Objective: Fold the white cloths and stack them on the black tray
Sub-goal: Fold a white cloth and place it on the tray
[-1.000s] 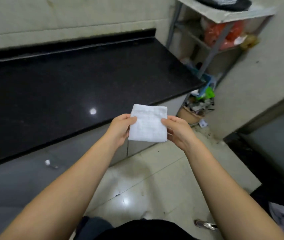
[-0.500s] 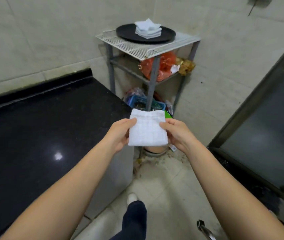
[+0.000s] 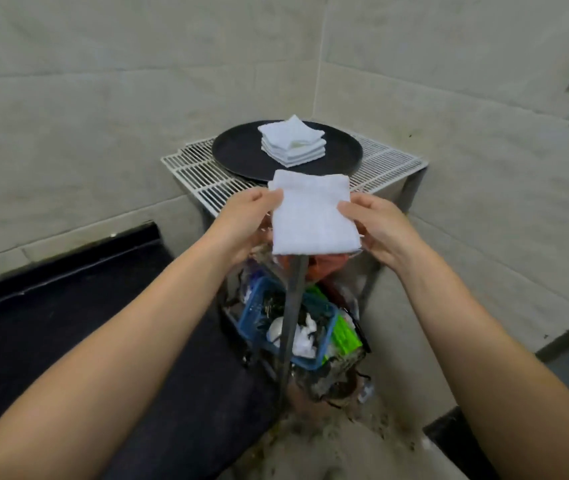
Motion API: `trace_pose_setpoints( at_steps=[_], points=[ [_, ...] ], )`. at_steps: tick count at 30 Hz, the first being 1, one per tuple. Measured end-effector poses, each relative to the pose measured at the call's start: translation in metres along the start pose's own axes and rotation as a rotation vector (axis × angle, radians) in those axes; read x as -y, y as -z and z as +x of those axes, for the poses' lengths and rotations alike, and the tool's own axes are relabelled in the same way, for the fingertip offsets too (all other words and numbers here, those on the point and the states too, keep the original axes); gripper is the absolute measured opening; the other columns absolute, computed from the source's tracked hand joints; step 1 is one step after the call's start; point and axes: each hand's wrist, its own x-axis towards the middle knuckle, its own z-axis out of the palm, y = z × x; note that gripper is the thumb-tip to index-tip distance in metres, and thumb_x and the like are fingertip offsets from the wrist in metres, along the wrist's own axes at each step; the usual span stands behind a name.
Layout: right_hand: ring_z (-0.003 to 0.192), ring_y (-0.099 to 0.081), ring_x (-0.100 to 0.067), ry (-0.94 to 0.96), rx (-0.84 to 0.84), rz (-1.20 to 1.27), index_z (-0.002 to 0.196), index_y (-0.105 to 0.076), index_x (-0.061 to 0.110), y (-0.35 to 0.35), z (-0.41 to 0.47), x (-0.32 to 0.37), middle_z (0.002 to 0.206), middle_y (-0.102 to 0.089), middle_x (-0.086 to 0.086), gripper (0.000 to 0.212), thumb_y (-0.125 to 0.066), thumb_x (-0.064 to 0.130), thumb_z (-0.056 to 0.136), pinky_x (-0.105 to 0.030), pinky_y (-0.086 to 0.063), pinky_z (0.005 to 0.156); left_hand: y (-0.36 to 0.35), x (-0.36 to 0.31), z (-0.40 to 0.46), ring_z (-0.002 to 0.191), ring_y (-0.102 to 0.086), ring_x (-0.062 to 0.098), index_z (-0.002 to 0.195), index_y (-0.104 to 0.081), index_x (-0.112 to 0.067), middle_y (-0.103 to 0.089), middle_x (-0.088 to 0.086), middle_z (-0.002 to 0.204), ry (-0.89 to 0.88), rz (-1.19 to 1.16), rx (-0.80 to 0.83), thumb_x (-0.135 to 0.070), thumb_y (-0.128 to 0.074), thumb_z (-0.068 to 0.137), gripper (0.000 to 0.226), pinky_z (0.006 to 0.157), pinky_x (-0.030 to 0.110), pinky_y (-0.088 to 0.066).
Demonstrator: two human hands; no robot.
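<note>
I hold a folded white cloth (image 3: 314,216) in front of me. My left hand (image 3: 245,223) pinches its left edge and my right hand (image 3: 376,226) pinches its right edge. Just beyond the cloth, a round black tray (image 3: 238,150) lies on a white wire rack (image 3: 193,171). A stack of several folded white cloths (image 3: 291,142) sits in the middle of the tray. The held cloth hangs in the air near the rack's front edge, lower than the tray and apart from it.
The rack stands in a tiled corner on grey metal legs (image 3: 291,306). Under it are a blue basket (image 3: 314,327) of clutter and an orange bag (image 3: 331,265). A black countertop (image 3: 68,306) runs along the left wall.
The view has swung from the black countertop to the rack and closed in on it. The tray is now right behind the cloth. Both hands keep the same hold.
</note>
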Motion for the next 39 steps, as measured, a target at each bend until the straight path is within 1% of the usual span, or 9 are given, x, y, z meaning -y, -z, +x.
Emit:
trace_pose_setpoints(
  at_steps=[6,9,14,17,19,23,30,36,39],
  points=[
    [0.060,-0.065,-0.007,0.127,0.110,-0.126,0.084,-0.064,0.017,0.027,0.154,0.050,0.073,-0.071,0.004,0.012,-0.058,0.010,0.091,-0.022,-0.051,0.055,-0.026,-0.038,0.120,0.068,-0.059,0.014,0.079,-0.053,-0.013,-0.060,0.002,0.078,-0.106,0.010,-0.168,-0.019,-0.049,0.097,0.019,0.056,0.026,-0.053],
    [0.079,-0.063,-0.017,0.126,0.160,-0.211,0.096,-0.064,0.011,0.027,0.229,0.070,0.101,-0.069,-0.007,0.007,-0.059,0.013,0.091,-0.031,-0.052,0.070,-0.034,-0.053,0.181,0.076,-0.062,0.016,0.084,-0.052,-0.011,-0.062,0.003,0.085,-0.090,-0.003,-0.321,-0.020,-0.049,0.097,0.016,0.061,0.028,-0.055],
    [0.074,-0.057,-0.019,0.124,0.281,-0.331,0.077,-0.058,0.014,0.014,0.317,0.089,0.077,-0.059,-0.004,0.014,-0.059,0.012,0.091,-0.029,-0.044,0.062,-0.032,-0.059,0.254,0.065,-0.056,0.014,0.085,-0.046,-0.011,-0.056,0.004,0.077,-0.020,-0.006,-0.548,-0.018,-0.053,0.095,0.015,0.042,0.019,-0.049],
    [0.064,-0.054,-0.013,0.101,0.365,-0.365,0.071,-0.054,0.016,0.006,0.347,0.082,0.072,-0.055,-0.002,0.021,-0.059,0.010,0.091,-0.018,-0.044,0.048,-0.024,-0.048,0.276,0.064,-0.054,0.019,0.071,-0.043,-0.014,-0.053,0.006,0.074,0.040,0.033,-0.660,-0.018,-0.056,0.093,0.026,0.049,0.025,-0.051],
    [0.063,-0.053,-0.010,0.092,0.388,-0.403,0.070,-0.054,0.017,0.006,0.358,0.072,0.071,-0.056,0.000,0.022,-0.060,0.010,0.090,-0.014,-0.042,0.043,-0.020,-0.039,0.282,0.065,-0.054,0.020,0.070,-0.045,-0.013,-0.054,0.007,0.074,0.083,0.064,-0.694,-0.019,-0.058,0.092,0.025,0.052,0.029,-0.050],
    [0.072,-0.053,-0.013,0.126,0.393,-0.482,0.069,-0.053,0.020,0.013,0.373,0.053,0.078,-0.058,-0.001,0.021,-0.062,0.012,0.086,-0.022,-0.036,0.054,-0.024,-0.023,0.286,0.056,-0.047,0.017,0.065,-0.045,-0.015,-0.048,0.005,0.067,0.109,0.157,-0.717,-0.020,-0.057,0.092,0.030,0.040,0.021,-0.043],
    [0.086,-0.057,-0.019,0.152,0.397,-0.514,0.083,-0.060,0.017,0.015,0.374,0.039,0.094,-0.062,-0.004,0.006,-0.062,0.020,0.088,-0.028,-0.041,0.069,-0.026,-0.008,0.279,0.049,-0.041,0.016,0.065,-0.043,-0.014,-0.048,0.005,0.060,0.143,0.209,-0.753,-0.024,-0.059,0.092,0.033,0.043,0.025,-0.037],
    [0.097,-0.058,-0.018,0.349,0.212,-0.610,0.108,-0.062,0.012,0.011,0.355,0.072,0.101,-0.061,-0.001,0.026,-0.057,0.027,0.087,-0.028,-0.044,0.082,-0.015,-0.029,0.245,0.051,-0.043,0.013,0.072,-0.042,-0.015,-0.049,0.003,0.068,0.077,0.252,-0.808,-0.034,-0.053,0.094,0.031,0.042,0.021,-0.033],
    [0.091,-0.054,-0.015,0.504,0.280,-0.641,0.111,-0.061,0.011,-0.017,0.310,0.088,0.097,-0.057,0.001,0.025,-0.052,0.023,0.091,-0.025,-0.040,0.078,-0.004,-0.034,0.199,0.049,-0.044,0.012,0.074,-0.043,-0.017,-0.049,0.002,0.067,0.020,0.295,-0.818,-0.034,-0.049,0.095,0.028,0.037,0.017,-0.032]
  ],
)
